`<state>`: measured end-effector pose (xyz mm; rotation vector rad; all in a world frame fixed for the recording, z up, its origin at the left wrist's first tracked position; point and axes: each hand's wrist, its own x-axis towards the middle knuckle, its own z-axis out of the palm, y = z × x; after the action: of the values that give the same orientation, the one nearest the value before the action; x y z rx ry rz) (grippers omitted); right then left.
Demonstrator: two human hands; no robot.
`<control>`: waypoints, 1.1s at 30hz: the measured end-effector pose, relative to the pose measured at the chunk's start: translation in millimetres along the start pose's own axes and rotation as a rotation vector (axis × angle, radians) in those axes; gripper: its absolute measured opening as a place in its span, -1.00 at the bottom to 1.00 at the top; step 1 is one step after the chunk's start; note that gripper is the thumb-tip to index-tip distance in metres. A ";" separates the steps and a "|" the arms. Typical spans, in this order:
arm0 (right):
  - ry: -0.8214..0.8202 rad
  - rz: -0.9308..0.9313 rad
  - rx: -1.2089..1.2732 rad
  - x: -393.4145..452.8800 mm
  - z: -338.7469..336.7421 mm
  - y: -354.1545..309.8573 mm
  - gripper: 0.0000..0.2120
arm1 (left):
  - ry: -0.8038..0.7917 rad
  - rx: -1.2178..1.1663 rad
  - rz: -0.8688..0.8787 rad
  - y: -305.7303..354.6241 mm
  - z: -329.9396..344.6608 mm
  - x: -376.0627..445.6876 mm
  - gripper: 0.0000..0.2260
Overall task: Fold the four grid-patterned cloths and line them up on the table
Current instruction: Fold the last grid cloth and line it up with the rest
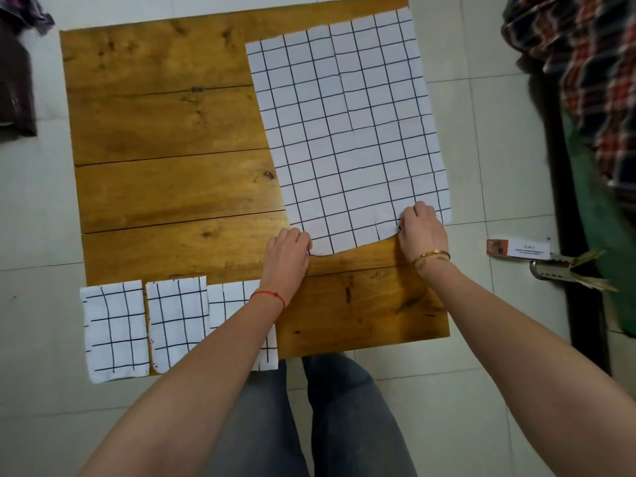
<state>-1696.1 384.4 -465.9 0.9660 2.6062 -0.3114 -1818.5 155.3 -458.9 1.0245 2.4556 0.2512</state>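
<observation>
A large white cloth with a dark grid (347, 129) lies spread flat on the right half of the wooden table (165, 132). My left hand (288, 254) pinches its near left corner. My right hand (424, 232) grips its near edge toward the right. The edge between the hands is slightly lifted and curved. Three folded grid cloths lie in a row along the table's near left edge: one at the far left (115, 330), one in the middle (177, 320), and a third (229, 296) mostly hidden under my left forearm.
The table stands on a pale tiled floor (481, 149). Dark clothing (17, 80) lies on the floor at the left. A plaid fabric (592, 80) and a green cloth hang at the right beside a dark frame. A small card (519, 248) lies on the floor.
</observation>
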 end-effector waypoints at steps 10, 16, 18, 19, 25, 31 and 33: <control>0.187 -0.112 0.177 1.1 -23.6 -10.4 -0.86 | 0.137 -0.397 -0.086 -16.0 -45.1 5.3 -0.97; 0.151 -0.199 0.257 2.1 -66.1 -39.3 -0.80 | 0.210 -0.598 -0.157 -36.4 -113.0 0.7 -0.79; 0.140 -0.202 0.341 2.9 -84.4 -48.1 -0.88 | 0.210 -0.617 -0.166 -45.3 -139.2 -4.6 -0.74; 0.132 -0.195 0.397 3.0 -96.0 -53.3 -0.88 | 0.209 -0.626 -0.162 -50.3 -152.8 -7.4 -0.73; 0.087 -0.236 0.497 -0.3 -186.7 -90.3 -0.81 | 0.314 -0.627 -0.139 -67.4 -237.9 -24.8 -0.82; 0.061 -0.375 0.385 -8.3 -276.8 -130.7 -0.81 | 0.394 -0.615 -0.058 -67.1 -318.2 -43.6 -0.91; 0.050 -0.407 0.329 -10.2 -301.9 -144.3 -0.73 | 0.415 -0.612 -0.030 -66.2 -342.4 -51.9 -0.90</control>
<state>-1857.0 367.0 -172.8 0.5259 2.8406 -0.8480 -1993.5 75.3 -163.5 0.7089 2.4683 1.2215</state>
